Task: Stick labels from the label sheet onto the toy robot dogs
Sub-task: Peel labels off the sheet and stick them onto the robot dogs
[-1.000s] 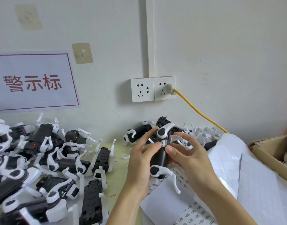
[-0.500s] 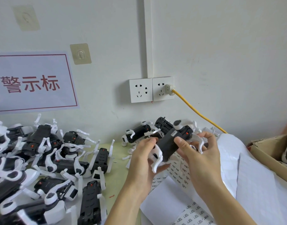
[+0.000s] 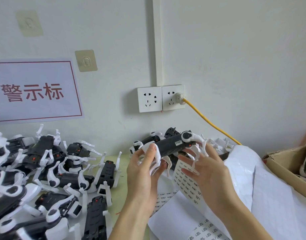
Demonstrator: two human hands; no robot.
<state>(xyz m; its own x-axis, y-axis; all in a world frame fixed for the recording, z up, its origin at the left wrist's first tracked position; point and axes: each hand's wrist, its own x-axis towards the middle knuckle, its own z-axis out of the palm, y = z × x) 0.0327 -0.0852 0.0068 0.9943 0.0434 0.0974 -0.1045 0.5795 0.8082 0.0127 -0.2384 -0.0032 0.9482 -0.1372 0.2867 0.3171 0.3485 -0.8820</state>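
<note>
Two bare forearms rise from the bottom edge of the frame, no sleeve, cuff or glove visible on either. The left hand (image 3: pixel 143 172) and right hand (image 3: pixel 206 172) carry no ring, and neither wrist bears a watch or band. Fingernails are short and unpainted. Slender fingers and narrow wrists; nothing above the forearms is in view

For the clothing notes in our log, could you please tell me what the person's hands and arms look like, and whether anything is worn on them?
Both arms are bare up to the frame's bottom edge: no sleeves show. The left hand and right hand wear no gloves, and I see no rings, watch or wristband. The fingernails look short and unpainted.
</note>
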